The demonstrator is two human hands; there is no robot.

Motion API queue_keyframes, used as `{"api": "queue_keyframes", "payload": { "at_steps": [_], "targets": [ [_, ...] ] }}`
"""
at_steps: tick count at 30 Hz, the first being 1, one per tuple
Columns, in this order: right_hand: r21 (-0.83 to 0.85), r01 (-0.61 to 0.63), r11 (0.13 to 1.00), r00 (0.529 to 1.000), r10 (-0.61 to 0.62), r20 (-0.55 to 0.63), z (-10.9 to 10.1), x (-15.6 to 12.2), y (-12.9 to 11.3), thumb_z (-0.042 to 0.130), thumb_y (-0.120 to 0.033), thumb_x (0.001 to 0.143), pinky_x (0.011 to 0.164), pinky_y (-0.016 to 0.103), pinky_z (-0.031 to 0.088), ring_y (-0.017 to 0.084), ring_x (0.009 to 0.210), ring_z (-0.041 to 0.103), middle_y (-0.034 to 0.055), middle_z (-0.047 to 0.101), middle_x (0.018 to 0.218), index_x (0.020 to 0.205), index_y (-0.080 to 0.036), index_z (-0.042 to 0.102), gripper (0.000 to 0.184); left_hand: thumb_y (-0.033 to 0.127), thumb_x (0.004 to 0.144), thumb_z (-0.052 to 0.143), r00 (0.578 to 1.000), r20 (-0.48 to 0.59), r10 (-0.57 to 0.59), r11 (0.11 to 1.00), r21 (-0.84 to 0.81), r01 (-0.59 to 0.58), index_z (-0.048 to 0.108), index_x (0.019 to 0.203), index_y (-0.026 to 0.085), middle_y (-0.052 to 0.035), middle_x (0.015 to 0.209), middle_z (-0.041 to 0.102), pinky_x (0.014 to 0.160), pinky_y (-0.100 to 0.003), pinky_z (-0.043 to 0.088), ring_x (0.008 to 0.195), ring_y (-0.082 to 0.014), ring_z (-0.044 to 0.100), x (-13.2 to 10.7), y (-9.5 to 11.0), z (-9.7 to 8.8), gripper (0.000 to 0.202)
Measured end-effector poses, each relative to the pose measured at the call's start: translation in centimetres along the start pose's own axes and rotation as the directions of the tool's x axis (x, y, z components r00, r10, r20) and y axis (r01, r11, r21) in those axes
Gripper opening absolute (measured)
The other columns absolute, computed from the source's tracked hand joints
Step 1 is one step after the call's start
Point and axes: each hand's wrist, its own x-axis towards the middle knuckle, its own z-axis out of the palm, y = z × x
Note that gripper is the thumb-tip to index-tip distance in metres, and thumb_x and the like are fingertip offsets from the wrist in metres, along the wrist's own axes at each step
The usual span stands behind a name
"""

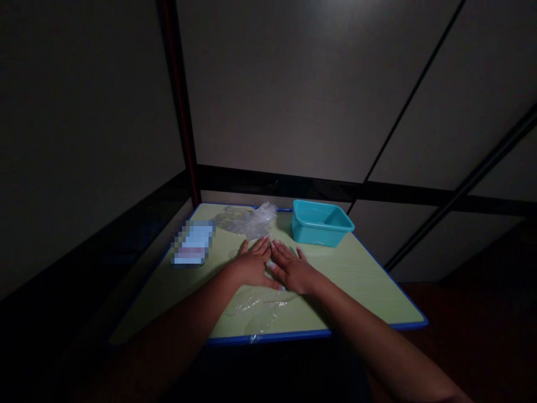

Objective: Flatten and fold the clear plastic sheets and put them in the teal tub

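Note:
My left hand point(252, 263) and my right hand point(291, 268) lie side by side, palms down, fingers stretched flat near the middle of a pale green table point(364, 280). Both press on a clear plastic sheet or bag point(260, 310) that runs from under the hands to the table's near blue edge. Neither hand grips anything. A crumpled heap of clear plastic bags point(248, 219) lies just beyond the fingertips at the far side.
A turquoise plastic tub point(321, 223) stands at the far right of the table. A small blurred-out rectangular object point(193, 243) lies at the far left. Grey partition walls close in the table at the back and left; the surroundings are dark.

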Motion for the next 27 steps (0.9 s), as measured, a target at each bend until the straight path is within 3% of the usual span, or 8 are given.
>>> {"api": "queue_keyframes", "payload": {
  "at_steps": [10, 14, 19, 24, 27],
  "targets": [
    [-0.094, -0.19, 0.977, 0.981, 0.187, -0.042, 0.8, -1.3, 2.5, 0.016, -0.057, 0.091, 0.107, 0.056, 0.012, 0.023, 0.14, 0.0, 0.0033, 0.001, 0.154, 0.147, -0.026, 0.005, 0.065, 0.084, 0.056, 0.048, 1.0, -0.007, 0.009, 1.0, -0.007, -0.009, 0.009, 0.147, 0.019, -0.0129, 0.152, 0.004, 0.104, -0.063, -0.001, 0.139, -0.0348, -0.003, 0.2, -0.2, 0.2, 0.119],
    [-0.088, -0.235, 0.968, 0.971, 0.229, -0.069, 0.8, -2.2, 3.5, 0.017, -0.061, 0.089, 0.107, 0.056, 0.012, 0.026, 0.14, 0.001, 0.0064, 0.002, 0.153, 0.147, -0.024, 0.007, 0.069, 0.085, 0.057, 0.045, 1.0, 0.001, -0.021, 1.0, -0.006, 0.021, 0.009, 0.147, 0.019, -0.0125, 0.152, 0.003, 0.104, -0.063, 0.001, 0.139, -0.0351, -0.005, 0.0, -0.2, -0.2, 0.117],
    [-0.076, -0.256, 0.964, 0.964, 0.249, -0.097, 0.9, -2.9, 4.3, 0.017, -0.066, 0.087, 0.107, 0.055, 0.011, 0.024, 0.14, 0.001, 0.0099, 0.003, 0.153, 0.147, -0.017, 0.006, 0.078, 0.083, 0.065, 0.038, 0.99, -0.045, -0.134, 0.991, 0.008, 0.134, 0.015, 0.146, 0.019, -0.0127, 0.152, 0.009, 0.104, -0.062, 0.002, 0.139, -0.0346, -0.002, -0.1, -1.0, -0.5, 0.106],
    [-0.072, -0.265, 0.961, 0.962, 0.259, -0.087, 1.1, -2.9, 4.3, 0.02, -0.068, 0.085, 0.107, 0.056, 0.01, 0.024, 0.14, 0.001, 0.0102, 0.003, 0.153, 0.147, -0.015, 0.004, 0.084, 0.073, 0.08, 0.028, 0.954, -0.135, -0.266, 0.963, 0.015, 0.27, 0.023, 0.145, 0.015, -0.0151, 0.151, 0.012, 0.105, -0.06, 0.002, 0.139, -0.0317, -0.003, -0.1, -1.3, -0.8, 0.087],
    [-0.08, -0.265, 0.961, 0.963, 0.259, -0.081, 1.0, -2.8, 4.2, 0.023, -0.067, 0.084, 0.107, 0.055, 0.009, 0.023, 0.14, -0.001, 0.0104, 0.002, 0.153, 0.147, -0.014, 0.004, 0.085, 0.069, 0.083, 0.028, 0.972, -0.189, -0.139, 0.99, 0.008, 0.143, 0.023, 0.145, 0.02, -0.0124, 0.152, 0.009, 0.106, -0.058, 0.004, 0.14, -0.029, -0.003, 0.1, -0.6, -0.8, 0.079]
  ]
}}
